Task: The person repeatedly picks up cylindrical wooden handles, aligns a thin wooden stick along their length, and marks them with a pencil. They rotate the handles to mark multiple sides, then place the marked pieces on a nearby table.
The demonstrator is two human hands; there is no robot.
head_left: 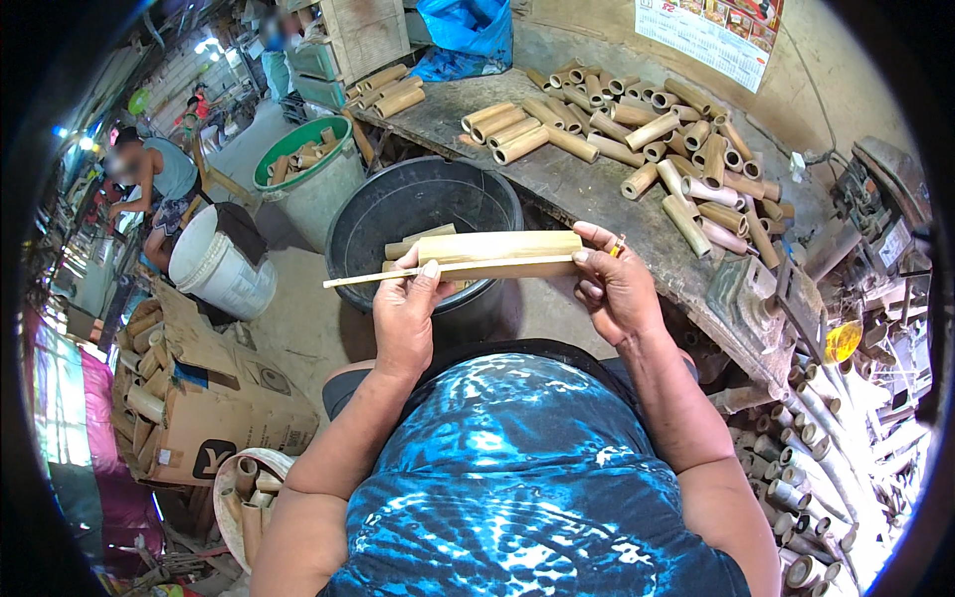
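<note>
A pale bamboo section [500,247] is held level between both hands above a black tub [418,204]. My left hand [405,308] grips its left end, thumb up. Along its lower edge lies a thin bamboo strip [368,278], sticking out to the left past my left hand. My right hand [615,284] clasps the right end of the section and also holds a small orange thing [618,245] between its fingers. A few bamboo pieces lie inside the tub behind the section.
A worn workbench [597,194] at the right carries several cut bamboo tubes [686,139]. A green-rimmed bin [308,179], a white bucket [219,264] and cardboard boxes [199,398] of bamboo stand to the left. More tubes pile at the lower right [826,468]. Other people are at the far left.
</note>
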